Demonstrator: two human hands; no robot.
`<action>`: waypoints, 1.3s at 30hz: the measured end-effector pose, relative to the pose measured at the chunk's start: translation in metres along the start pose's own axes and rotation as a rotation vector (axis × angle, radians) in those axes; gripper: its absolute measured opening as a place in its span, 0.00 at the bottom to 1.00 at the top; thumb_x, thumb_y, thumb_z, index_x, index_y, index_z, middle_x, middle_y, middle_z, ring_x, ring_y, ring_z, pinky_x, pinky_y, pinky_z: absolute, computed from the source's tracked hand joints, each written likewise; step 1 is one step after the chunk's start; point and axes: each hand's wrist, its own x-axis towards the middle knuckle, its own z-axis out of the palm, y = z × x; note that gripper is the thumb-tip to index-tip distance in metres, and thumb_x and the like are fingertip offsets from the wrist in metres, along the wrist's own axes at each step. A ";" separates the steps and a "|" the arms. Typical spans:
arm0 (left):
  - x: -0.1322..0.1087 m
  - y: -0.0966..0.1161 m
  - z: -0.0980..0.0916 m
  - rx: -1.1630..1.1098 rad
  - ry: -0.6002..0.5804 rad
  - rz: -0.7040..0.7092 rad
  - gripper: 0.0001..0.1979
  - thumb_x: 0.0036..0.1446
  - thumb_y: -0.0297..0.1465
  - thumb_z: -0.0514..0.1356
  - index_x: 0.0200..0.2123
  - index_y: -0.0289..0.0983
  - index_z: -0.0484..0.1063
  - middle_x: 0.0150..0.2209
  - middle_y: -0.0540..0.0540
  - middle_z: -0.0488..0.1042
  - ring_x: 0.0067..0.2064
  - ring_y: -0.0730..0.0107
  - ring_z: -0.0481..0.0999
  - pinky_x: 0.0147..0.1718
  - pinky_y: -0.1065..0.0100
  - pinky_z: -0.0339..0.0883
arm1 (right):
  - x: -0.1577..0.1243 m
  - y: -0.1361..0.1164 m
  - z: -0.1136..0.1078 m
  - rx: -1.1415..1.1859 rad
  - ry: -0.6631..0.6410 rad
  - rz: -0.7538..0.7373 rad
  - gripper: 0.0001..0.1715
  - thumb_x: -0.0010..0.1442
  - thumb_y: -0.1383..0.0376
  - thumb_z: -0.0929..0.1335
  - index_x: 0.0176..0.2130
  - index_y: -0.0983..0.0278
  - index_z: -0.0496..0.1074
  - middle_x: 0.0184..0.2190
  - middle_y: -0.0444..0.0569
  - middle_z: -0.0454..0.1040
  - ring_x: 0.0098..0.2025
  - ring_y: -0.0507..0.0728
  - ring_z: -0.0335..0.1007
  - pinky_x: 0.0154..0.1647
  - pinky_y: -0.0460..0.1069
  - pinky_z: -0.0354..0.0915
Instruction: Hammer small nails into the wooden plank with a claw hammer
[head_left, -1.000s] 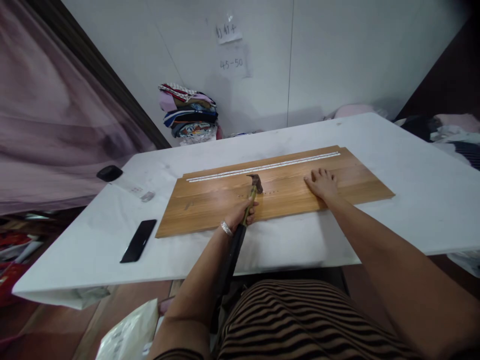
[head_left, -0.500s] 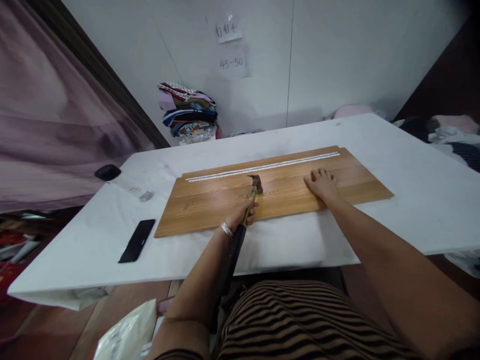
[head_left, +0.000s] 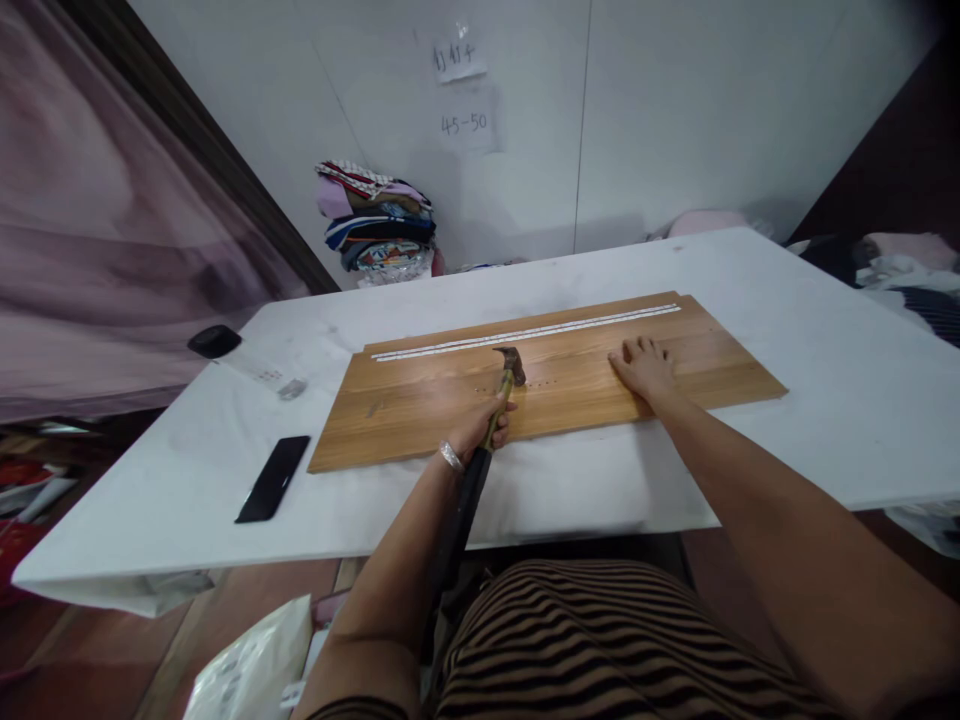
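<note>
Head view: pale wall (head_left: 675, 110) across the back. White table (head_left: 847, 400) fills most of the mid-frame. Pink curtain (head_left: 127, 250) hangs at left.

Wood-grain board (head_left: 405, 400) lies flat on the table, one long edge toward the person, slightly skewed. Two white strips (head_left: 526, 333) run side by side along its far part, nearly its full length.

Striped shirt (head_left: 600, 640) at bottom centre, just off the table's near edge. Stack of folded clothes (head_left: 379, 220) behind the table's far edge, against the wall. Pale plastic bag (head_left: 251, 660) below the near edge, left of centre.

Hammer (head_left: 474, 478): head over the board's middle, black handle angled back toward the person, past the table edge. Can't tell if the head touches wood.

Clear bottle (head_left: 262, 372), dark cap, lies at the table's left. Black phone (head_left: 273, 480) flat, just left of the board.

Left hand (head_left: 474, 428) wrapped round the hammer's yellowish neck, just below the head. Right hand (head_left: 646, 370) palm down on the board, right of centre, fingers spread and a bit bent.

Bracelet (head_left: 451, 457) on left wrist. Line of tiny specks (head_left: 540, 384) beside the hammer head, too small to identify.
</note>
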 end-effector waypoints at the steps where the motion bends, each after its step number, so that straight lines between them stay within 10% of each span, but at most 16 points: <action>1: 0.000 0.001 0.000 -0.003 -0.002 0.003 0.19 0.65 0.47 0.63 0.37 0.36 0.67 0.21 0.59 0.60 0.15 0.82 0.57 0.15 0.76 0.50 | 0.000 0.000 0.000 0.000 0.002 0.001 0.34 0.72 0.48 0.55 0.62 0.65 0.71 0.69 0.64 0.64 0.70 0.71 0.55 0.67 0.66 0.52; 39: 0.003 -0.002 -0.005 -0.037 -0.038 -0.001 0.21 0.60 0.48 0.67 0.39 0.37 0.67 0.22 0.59 0.60 0.16 0.83 0.58 0.15 0.77 0.49 | 0.001 0.000 0.001 0.015 0.010 0.002 0.33 0.71 0.48 0.55 0.60 0.65 0.72 0.68 0.64 0.66 0.69 0.70 0.56 0.67 0.67 0.53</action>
